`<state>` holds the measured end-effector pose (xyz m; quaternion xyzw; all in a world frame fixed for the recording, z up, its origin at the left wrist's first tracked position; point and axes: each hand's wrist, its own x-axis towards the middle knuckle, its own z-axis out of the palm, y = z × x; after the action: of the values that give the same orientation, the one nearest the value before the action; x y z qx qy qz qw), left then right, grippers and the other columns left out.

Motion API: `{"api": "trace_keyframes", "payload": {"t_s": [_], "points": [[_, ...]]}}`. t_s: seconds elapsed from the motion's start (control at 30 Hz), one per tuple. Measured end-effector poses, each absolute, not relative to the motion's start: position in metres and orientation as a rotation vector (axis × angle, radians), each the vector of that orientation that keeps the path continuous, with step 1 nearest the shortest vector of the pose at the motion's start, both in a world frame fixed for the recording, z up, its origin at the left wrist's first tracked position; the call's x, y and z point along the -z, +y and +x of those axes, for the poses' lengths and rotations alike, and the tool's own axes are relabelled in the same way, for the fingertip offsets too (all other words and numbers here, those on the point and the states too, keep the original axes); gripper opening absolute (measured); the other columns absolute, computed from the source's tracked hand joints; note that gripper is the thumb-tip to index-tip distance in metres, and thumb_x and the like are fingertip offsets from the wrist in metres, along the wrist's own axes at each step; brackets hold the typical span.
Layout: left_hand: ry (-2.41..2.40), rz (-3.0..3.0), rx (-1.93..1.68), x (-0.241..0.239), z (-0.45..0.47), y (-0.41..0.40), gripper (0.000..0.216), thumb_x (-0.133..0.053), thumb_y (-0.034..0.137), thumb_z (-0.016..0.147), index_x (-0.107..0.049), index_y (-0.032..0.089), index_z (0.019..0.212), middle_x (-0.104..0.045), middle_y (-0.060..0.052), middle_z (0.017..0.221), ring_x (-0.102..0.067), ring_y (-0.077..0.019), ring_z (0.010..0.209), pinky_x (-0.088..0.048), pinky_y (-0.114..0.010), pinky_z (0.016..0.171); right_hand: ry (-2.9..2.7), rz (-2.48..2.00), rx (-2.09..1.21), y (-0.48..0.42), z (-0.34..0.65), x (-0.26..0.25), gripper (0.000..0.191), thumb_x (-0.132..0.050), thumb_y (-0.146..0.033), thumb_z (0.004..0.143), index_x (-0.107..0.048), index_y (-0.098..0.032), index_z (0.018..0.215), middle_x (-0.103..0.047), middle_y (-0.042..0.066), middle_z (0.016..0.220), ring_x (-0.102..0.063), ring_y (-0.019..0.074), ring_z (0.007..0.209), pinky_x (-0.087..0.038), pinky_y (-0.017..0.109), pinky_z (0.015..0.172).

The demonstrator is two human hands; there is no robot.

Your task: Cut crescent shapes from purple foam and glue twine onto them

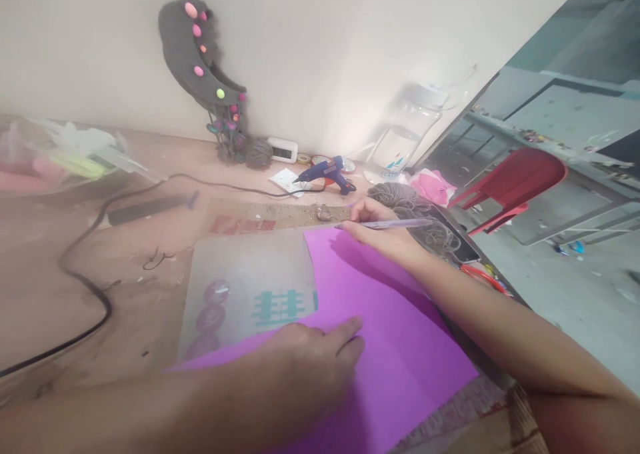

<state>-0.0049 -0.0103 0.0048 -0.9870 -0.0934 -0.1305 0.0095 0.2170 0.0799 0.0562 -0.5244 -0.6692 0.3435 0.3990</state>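
On the worktable [45, 261], seen from the head camera, a purple sheet [395, 321] lies in front of the person, overlapping a pale board [235, 261] printed with green lines and purple circles. The left hand [320, 357] rests palm down on the purple sheet, forefinger extended and remaining fingers loosely bent; it grips nothing visible. The right hand [377, 231], at the sheet's far edge, holds a slim pen [400, 224] pinched between thumb and fingers, tip directed left. Whether the tip touches the sheet cannot be determined. Beyond the hands, a blue glue gun [325, 169] lies on its side, and grey yarn [395, 196] sits just beside the right hand. A clear bottle [405, 134] stands near the wall, where a grey crescent [175, 47] hangs, dotted with coloured balls.
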Motion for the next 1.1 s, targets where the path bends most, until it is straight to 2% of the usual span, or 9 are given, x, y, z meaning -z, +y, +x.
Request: {"api": "trace_keyframes", "payload": {"t_s": [0.1,0.3,0.47,0.53,0.73,0.87,0.93,1.1], "points": [[-0.283,-3.09,0.41,-0.005,-0.005,-0.01,0.025,-0.05,0.019,0.094,-0.071,0.016,0.107,-0.065,-0.007,0.133,-0.066,-0.0145,0.097,-0.032,-0.033,0.045,-1.759,-1.305,-0.858,0.092,0.208,-0.051,0.021,-0.067,-0.028,0.078,-0.047,-0.022,0.074,-0.048,-0.006,0.065,-0.041,0.0091,0.055,-0.032,0.025,0.052],[-0.344,-3.077,0.436,-0.005,-0.003,-0.01,0.03,-0.049,0.023,0.097,-0.069,0.016,0.118,-0.063,-0.008,0.136,-0.066,-0.013,0.1,-0.035,-0.03,0.044,-1.821,-1.292,-0.795,0.111,0.187,-0.034,0.028,-0.065,-0.033,0.078,-0.042,-0.022,0.065,-0.047,-0.005,0.062,-0.044,0.0113,0.058,-0.035,0.026,0.056],[-0.274,-3.102,0.371,-0.006,-0.003,-0.009,0.026,-0.048,0.022,0.097,-0.074,0.019,0.102,-0.065,-0.005,0.133,-0.059,-0.0147,0.118,-0.034,-0.028,0.045,-1.725,-1.317,-0.729,0.122,0.182,-0.015,0.029,-0.061,-0.032,0.078,-0.037,-0.024,0.063,-0.042,-0.006,0.055,-0.04,0.0119,0.054,-0.031,0.026,0.053],[-0.276,-3.107,0.364,-0.006,-0.002,-0.009,0.026,-0.048,0.021,0.097,-0.074,0.019,0.103,-0.065,-0.006,0.134,-0.057,-0.0153,0.122,-0.035,-0.028,0.047,-1.728,-1.315,-0.698,0.124,0.182,-0.01,0.029,-0.061,-0.033,0.079,-0.037,-0.024,0.064,-0.042,-0.006,0.054,-0.039,0.0122,0.053,-0.03,0.026,0.052],[-0.316,-3.089,0.405,-0.006,-0.003,-0.009,0.032,-0.047,0.021,0.097,-0.069,0.015,0.121,-0.06,-0.01,0.14,-0.064,-0.015,0.107,-0.036,-0.028,0.049,-1.79,-1.31,-0.642,0.121,0.178,-0.014,0.03,-0.061,-0.032,0.078,-0.037,-0.024,0.063,-0.043,-0.006,0.054,-0.04,0.012,0.054,-0.033,0.027,0.056],[-0.283,-3.091,0.386,-0.008,-0.004,-0.01,0.027,-0.048,0.019,0.096,-0.073,0.017,0.105,-0.063,-0.007,0.136,-0.058,-0.0167,0.119,-0.036,-0.028,0.05,-1.799,-1.319,-0.68,0.117,0.176,-0.018,0.029,-0.06,-0.033,0.079,-0.037,-0.024,0.063,-0.045,-0.006,0.054,-0.041,0.0114,0.054,-0.033,0.026,0.056],[-0.262,-3.106,0.36,-0.009,-0.004,-0.01,0.027,-0.047,0.018,0.096,-0.073,0.018,0.104,-0.064,-0.005,0.134,-0.057,-0.0165,0.121,-0.036,-0.028,0.05,-1.808,-1.326,-0.691,0.116,0.176,-0.018,0.029,-0.06,-0.032,0.079,-0.037,-0.024,0.064,-0.044,-0.006,0.055,-0.04,0.0111,0.054,-0.032,0.026,0.055],[-0.301,-3.125,0.326,-0.01,-0.004,-0.009,0.031,-0.047,0.019,0.097,-0.071,0.017,0.116,-0.061,-0.008,0.138,-0.064,-0.0146,0.101,-0.038,-0.028,0.05,-1.826,-1.339,-0.706,0.116,0.175,-0.018,0.029,-0.06,-0.03,0.079,-0.036,-0.023,0.064,-0.041,-0.007,0.057,-0.039,0.0109,0.054,-0.031,0.026,0.055]]}}
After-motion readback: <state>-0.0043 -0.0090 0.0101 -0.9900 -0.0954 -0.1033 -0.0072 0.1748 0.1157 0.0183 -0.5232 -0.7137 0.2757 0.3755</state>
